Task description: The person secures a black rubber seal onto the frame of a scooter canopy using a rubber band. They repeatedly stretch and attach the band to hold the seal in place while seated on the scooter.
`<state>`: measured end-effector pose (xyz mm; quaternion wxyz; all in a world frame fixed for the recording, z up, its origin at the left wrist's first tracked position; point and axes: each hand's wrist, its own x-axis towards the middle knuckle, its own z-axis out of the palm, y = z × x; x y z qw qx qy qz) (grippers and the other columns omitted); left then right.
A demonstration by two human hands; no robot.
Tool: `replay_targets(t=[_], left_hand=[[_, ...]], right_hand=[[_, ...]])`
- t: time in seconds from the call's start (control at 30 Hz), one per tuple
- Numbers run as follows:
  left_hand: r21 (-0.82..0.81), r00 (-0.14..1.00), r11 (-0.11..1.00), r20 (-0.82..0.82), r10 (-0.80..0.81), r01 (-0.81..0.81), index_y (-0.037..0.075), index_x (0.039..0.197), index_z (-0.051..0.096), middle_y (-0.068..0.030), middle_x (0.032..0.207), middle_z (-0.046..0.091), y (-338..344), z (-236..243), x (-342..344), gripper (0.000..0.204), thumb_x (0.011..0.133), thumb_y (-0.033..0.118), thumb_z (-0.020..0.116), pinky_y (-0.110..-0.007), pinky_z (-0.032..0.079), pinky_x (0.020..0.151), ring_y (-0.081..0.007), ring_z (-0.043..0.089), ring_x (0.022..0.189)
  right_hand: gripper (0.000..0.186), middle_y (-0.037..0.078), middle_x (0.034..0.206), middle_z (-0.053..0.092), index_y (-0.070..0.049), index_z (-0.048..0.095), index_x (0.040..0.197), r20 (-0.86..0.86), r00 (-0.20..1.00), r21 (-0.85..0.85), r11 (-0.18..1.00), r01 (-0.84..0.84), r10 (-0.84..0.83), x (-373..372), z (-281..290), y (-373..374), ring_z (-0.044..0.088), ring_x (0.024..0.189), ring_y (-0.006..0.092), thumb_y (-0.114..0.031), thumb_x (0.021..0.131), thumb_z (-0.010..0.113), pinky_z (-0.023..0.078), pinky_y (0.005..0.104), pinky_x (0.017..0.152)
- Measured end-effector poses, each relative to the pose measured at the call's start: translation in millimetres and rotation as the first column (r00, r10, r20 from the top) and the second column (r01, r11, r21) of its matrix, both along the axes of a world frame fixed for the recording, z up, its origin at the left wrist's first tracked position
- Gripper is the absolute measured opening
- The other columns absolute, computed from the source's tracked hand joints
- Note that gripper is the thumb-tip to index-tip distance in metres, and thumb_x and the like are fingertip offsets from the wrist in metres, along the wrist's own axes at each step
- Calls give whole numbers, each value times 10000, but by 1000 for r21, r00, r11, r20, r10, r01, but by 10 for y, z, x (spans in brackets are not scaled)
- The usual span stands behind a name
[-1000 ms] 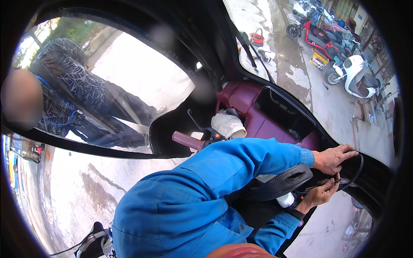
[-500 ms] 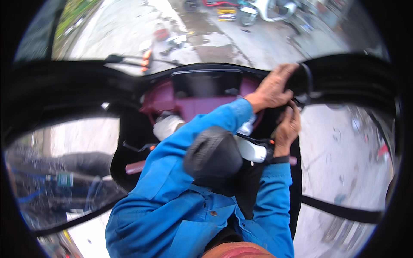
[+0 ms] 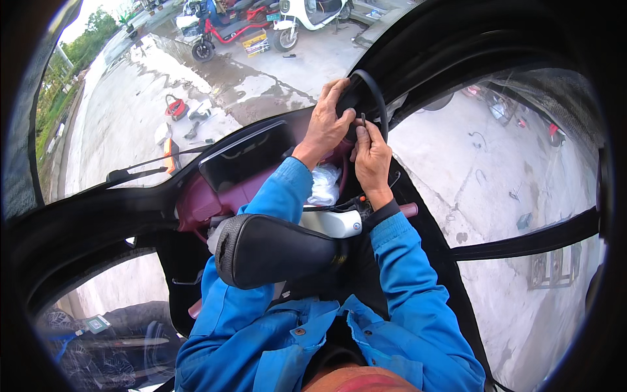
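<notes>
At the right front corner of a black-covered frame (image 3: pixel 450 62), both my hands work close together. My left hand (image 3: pixel 323 127) reaches across in front of the dash, its fingers bent over the frame's edge. Just below and to its right, my right hand (image 3: pixel 373 160) is closed, pinching a small dark thin piece (image 3: pixel 363 119) between thumb and fingers. A black bendy strip (image 3: pixel 377 98) arches out beside both hands; its lower end is hidden. Under my wrists lies a white crumpled bag or cloth (image 3: pixel 324 185) in the purple dash (image 3: pixel 202 196).
A dark screen (image 3: pixel 248 155) stands on the dash. A black padded mirror-like shape (image 3: pixel 281 251) and a white handlebar cover (image 3: pixel 333 223) are before my chest. Clear side sheets enclose me. Outside are a red scooter (image 3: pixel 235 29), a white scooter (image 3: pixel 307 16) and a red item (image 3: pixel 176 108) on concrete.
The view has turned, so the frame and dash now look tilted. My hands stay at the frame's corner; the black strip and small dark piece show more clearly.
</notes>
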<state>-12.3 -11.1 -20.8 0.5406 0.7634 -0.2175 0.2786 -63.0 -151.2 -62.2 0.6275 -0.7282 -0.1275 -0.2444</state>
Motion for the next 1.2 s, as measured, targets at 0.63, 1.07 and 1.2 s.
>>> replay_targets(t=[0.63, 1.07, 1.2], left_hand=[[-79, 995, 996, -79, -56, 50, -55, 1466, 624, -188, 1367, 687, 112, 133, 37, 475, 1028, 121, 571, -349, 552, 1024, -277, 705, 1165], [-145, 984, 988, -165, -74, 50, -22, 1468, 626, -176, 1317, 717, 64, 117, 5, 443, 1056, 139, 603, -355, 566, 987, -238, 710, 1104], [-38, 995, 999, -95, -16, 12, -44, 1445, 640, -199, 1349, 688, 59, 159, 19, 445, 1073, 197, 602, -380, 534, 1064, -302, 698, 1196]], right_hand=[[342, 48, 1043, 753, 11, 754, 1202, -237, 879, 431, 856, -286, 413, 685, 300, 200, 697, 920, 133, -277, 1145, 578, 557, 293, 828], [264, -34, 890, 700, -63, 775, 1124, -207, 808, 690, 668, -280, 552, 628, 485, 269, 588, 707, 46, -230, 1166, 575, 471, 205, 615], [198, -22, 976, 685, -74, 723, 1184, -155, 726, 811, 505, -293, 670, 736, 429, 268, 609, 755, 56, -225, 1139, 603, 479, 214, 622]])
